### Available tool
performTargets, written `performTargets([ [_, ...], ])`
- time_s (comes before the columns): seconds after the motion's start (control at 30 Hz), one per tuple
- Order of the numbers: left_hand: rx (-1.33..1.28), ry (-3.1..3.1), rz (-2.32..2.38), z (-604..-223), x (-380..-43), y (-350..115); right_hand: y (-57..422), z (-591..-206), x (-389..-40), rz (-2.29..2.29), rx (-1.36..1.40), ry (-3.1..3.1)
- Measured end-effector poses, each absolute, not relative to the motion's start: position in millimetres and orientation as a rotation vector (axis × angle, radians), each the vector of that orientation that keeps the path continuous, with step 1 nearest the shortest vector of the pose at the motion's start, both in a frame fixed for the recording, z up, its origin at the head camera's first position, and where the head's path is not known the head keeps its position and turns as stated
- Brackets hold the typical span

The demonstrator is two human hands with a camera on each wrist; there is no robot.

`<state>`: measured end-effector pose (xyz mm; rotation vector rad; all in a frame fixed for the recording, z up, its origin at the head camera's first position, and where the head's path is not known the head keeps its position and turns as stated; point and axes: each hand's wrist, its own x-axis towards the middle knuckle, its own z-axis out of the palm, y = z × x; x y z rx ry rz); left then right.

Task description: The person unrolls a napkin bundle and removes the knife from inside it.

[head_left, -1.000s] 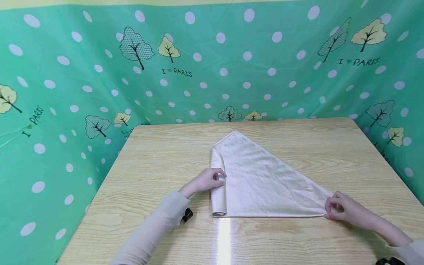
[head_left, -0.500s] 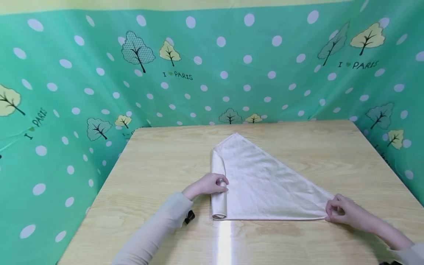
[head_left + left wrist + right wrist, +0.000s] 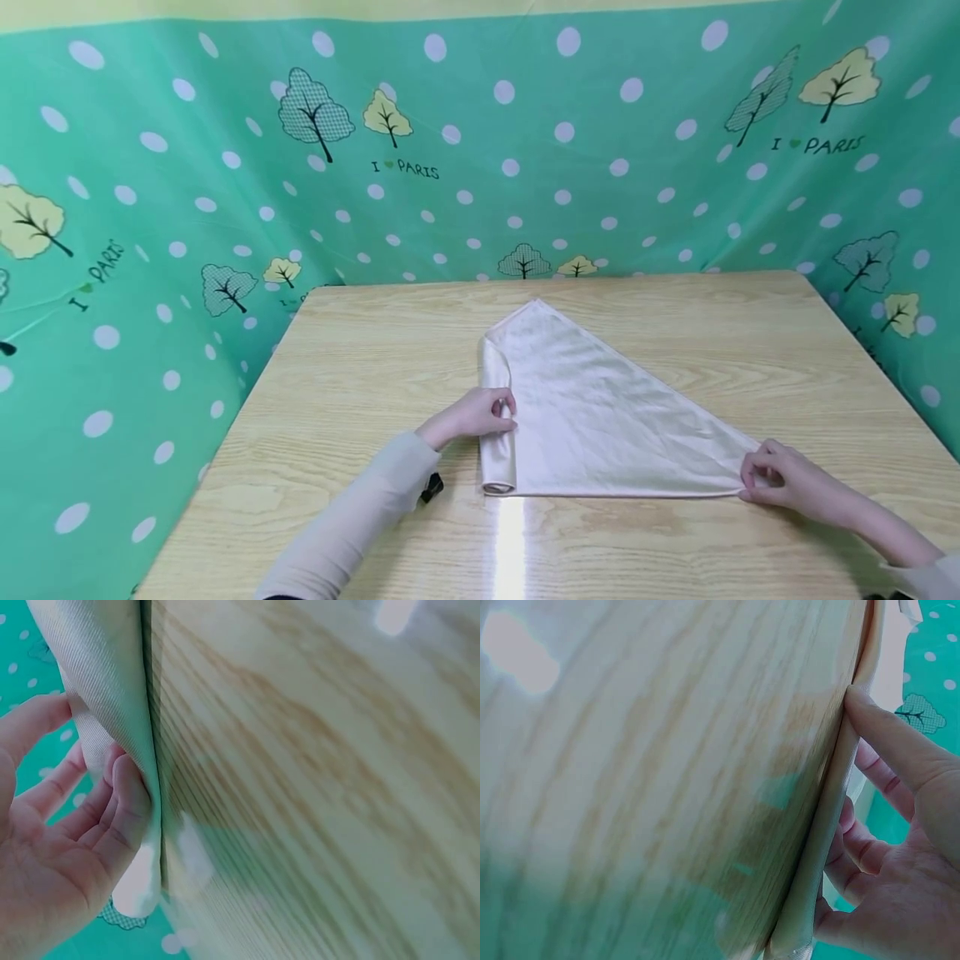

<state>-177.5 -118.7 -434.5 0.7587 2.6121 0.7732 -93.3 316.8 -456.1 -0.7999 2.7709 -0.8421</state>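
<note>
A pale satin-like cloth point(image 3: 592, 408) lies on the table as a triangle, its left side wound into a roll point(image 3: 497, 462) that runs front to back. My left hand point(image 3: 474, 413) lies across the middle of this roll, with thumb and curled fingers holding it. Up close in the left wrist view, the fingers bend at the roll point(image 3: 105, 667) and part of them is hidden by fabric. Far to the right, my right hand point(image 3: 798, 485) pinches the cloth's pointed corner. The right wrist view shows the thumb against the folded front edge point(image 3: 836, 795), other fingers behind it.
The light wood-grain table point(image 3: 360, 350) stretches around the cloth, with a bright strip of glare point(image 3: 510, 546) at the front. A green dotted curtain point(image 3: 420, 217) with tree prints hangs behind and along both sides. A small black piece point(image 3: 432, 487) shows beside the left sleeve.
The head view has shifted slightly. Both hands keep their grip at nearly the same places on the cloth, and the roll looks about as thick as before.
</note>
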Motion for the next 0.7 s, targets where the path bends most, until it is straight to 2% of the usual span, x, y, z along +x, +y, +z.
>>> performTargets([
  [0.7,0.541,2.638,0.896,-432.5,-173.0,-120.7,315.6,-457.2,-93.7,-0.824,-0.736,2.769],
])
